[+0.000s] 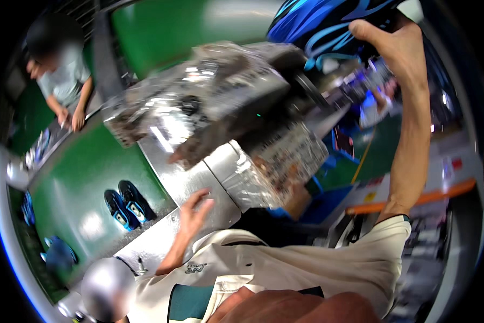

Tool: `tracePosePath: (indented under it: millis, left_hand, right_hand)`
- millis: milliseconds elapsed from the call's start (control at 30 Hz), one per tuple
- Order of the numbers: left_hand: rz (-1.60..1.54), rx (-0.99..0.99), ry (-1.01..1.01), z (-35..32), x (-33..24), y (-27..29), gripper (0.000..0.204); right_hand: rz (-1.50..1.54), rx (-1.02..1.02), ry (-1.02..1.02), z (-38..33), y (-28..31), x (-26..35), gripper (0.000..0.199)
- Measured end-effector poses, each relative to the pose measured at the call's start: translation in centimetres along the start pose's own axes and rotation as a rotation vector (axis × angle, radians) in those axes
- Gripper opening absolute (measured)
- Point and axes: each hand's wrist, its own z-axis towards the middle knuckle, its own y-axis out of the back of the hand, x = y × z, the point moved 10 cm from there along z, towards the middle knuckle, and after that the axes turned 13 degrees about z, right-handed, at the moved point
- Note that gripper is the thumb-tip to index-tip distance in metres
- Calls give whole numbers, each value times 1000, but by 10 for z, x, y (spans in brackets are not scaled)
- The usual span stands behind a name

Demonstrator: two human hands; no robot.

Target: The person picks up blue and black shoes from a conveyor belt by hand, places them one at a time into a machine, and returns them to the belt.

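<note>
- Head view, and up at the top right the right hand (395,48) had the blue-and-black item (317,27), thumb clamped along its near side, other fingers hidden behind!
- That item ran off the upper edge, light-blue strips across it; its exact kind I couldn't tell.
- Down at the centre, the left hand (192,215) was open, fingers apart, over the metal table (220,204).
- Just beyond lay the plastic-wrapped bundle (199,91), and beside it the clear-wrapped carton (287,156), dark print on both, too smeared to read.
- Lettering on the cream shirt (295,264), too: a small dark mark at the chest.
- Over left, black-and-blue shoes (118,207) stood paired near the table; farther off, a co-worker (64,81) sat hands together.
</note>
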Motion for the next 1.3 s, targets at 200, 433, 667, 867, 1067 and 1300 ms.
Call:
tracePosePath:
  millis: [200, 433, 667, 867, 1067, 1300]
  left_hand:
    - [-709, 439, -439, 21, -239, -160, 100]
    - [-793, 1008, -5, -77, -248, -387, 51]
    - [-658, 1238, 221, -232, -200, -543, 54]
    - [-387, 1610, 80, -380, -206, -661, 57]
    - [-18, 1687, -190, -450, -162, -827, 53]
    - [429, 1218, -955, -507, -131, -1034, 69]
  right_hand:
    - [100, 262, -736, -171, 140, -52, 27]
    - [296, -70, -937, -421, 276, -106, 41]
    - [45, -1059, -1035, -678, 377, -20, 62]
    - [-122, -1458, -913, -813, 479, 68, 60]
    - [-235, -1872, -764, -938, 540, 150, 56]
    - [-793, -1837, -851, -954, 570, 230, 61]
